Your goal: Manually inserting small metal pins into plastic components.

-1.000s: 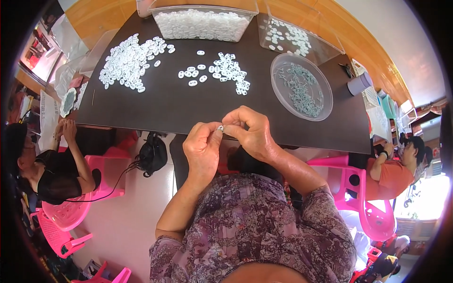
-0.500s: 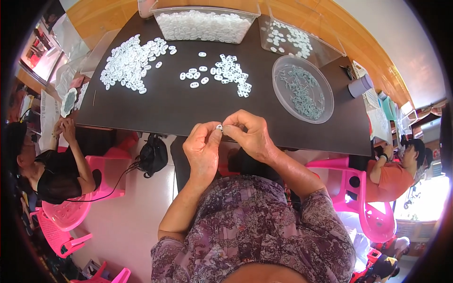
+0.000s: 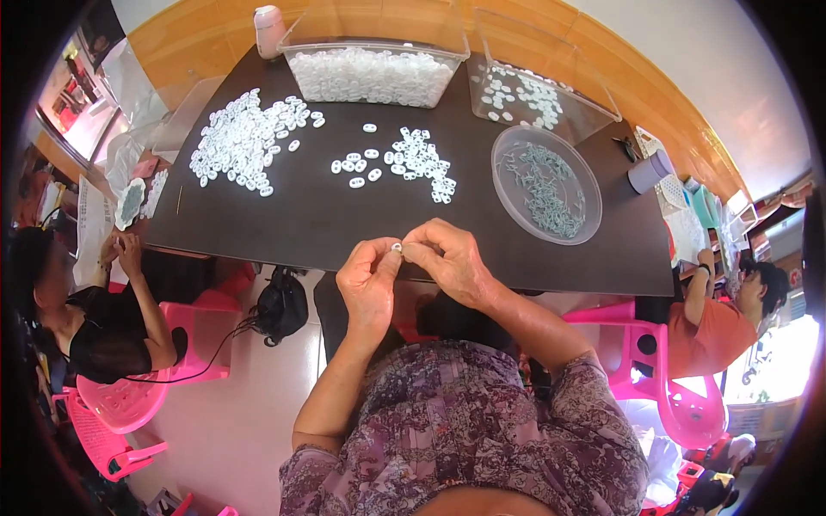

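At the table's near edge my left hand (image 3: 368,282) pinches a small white oval plastic piece (image 3: 397,247) between thumb and fingers. Closed against the piece's right side are the fingertips of my right hand (image 3: 449,263); whatever they pinch is too small and hidden to make out. Beyond my hands lie a few loose white oval pieces (image 3: 354,161) with two holes each, beside a small heap of similar pieces (image 3: 419,156). Farther right, a round clear tray (image 3: 508,205) contains many thin grey-green screw-like bits (image 3: 551,185).
A large pile of white pieces (image 3: 241,142) covers the table's far left. Behind stand a full clear bin (image 3: 370,101) and a sparsely filled one (image 3: 594,107). A lilac cup (image 3: 650,172) is near the right edge. People sit at left (image 3: 112,331) and right (image 3: 718,322).
The whole scene sits slightly lower in the picture, as the view has tilted. My hands stay together at the white piece, with only slight finger movement.
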